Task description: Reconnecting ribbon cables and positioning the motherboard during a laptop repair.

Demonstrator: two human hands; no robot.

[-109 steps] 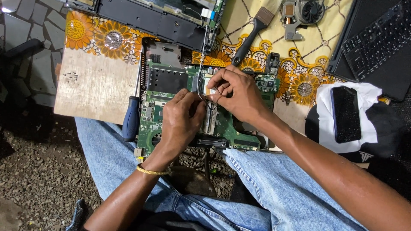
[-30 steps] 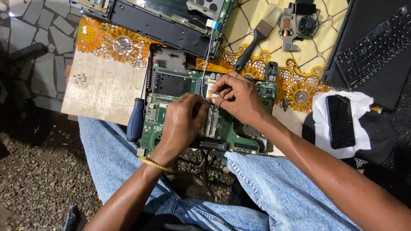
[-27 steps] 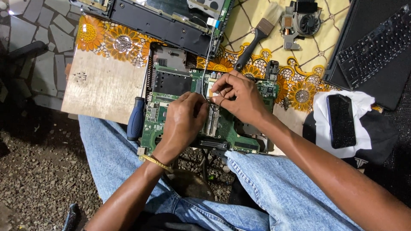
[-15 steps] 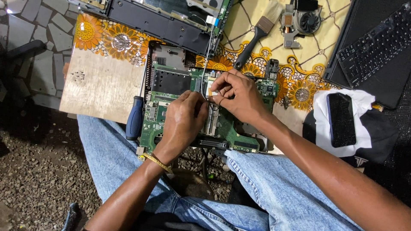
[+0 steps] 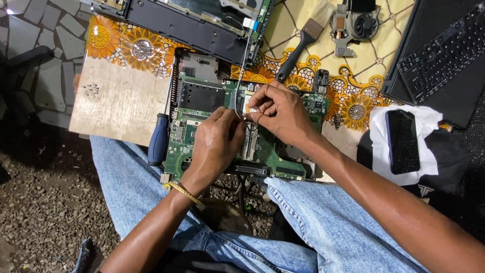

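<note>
A green laptop motherboard (image 5: 202, 126) lies across my denim-clad knees and the edge of a low table. My left hand (image 5: 214, 146) rests curled on the middle of the board, fingertips pressed down beside a thin grey wire (image 5: 241, 76). My right hand (image 5: 280, 114) sits just right of it, thumb and forefinger pinched on a small pale connector at the wire's lower end. The wire runs up to the dark laptop chassis (image 5: 202, 25) at the top. What lies under both palms is hidden.
A blue-handled screwdriver (image 5: 159, 136) lies along the board's left edge. A paintbrush (image 5: 303, 43) and a cooling fan (image 5: 356, 23) rest on the sunflower-patterned cloth (image 5: 126, 45). A black phone (image 5: 401, 141) lies on white cloth; a laptop keyboard (image 5: 444, 50) is at the top right. Gravel is below left.
Both hands stay in the same place on the board, with only small finger shifts. The view has drifted slightly.
</note>
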